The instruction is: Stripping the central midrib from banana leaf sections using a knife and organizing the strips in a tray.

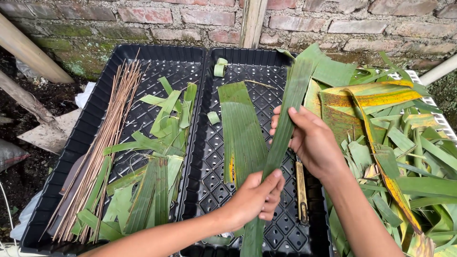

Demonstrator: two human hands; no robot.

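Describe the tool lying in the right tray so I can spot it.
Find the right black tray. Just right of the long leaf strip both hands hold lies a narrow knife, its yellowish handle the only non-leaf thing there.

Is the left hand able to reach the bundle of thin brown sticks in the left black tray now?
Probably not at once: the left hand grips a long green leaf strip. The bundle of thin brown sticks lies uncovered, so once freed, likely yes.
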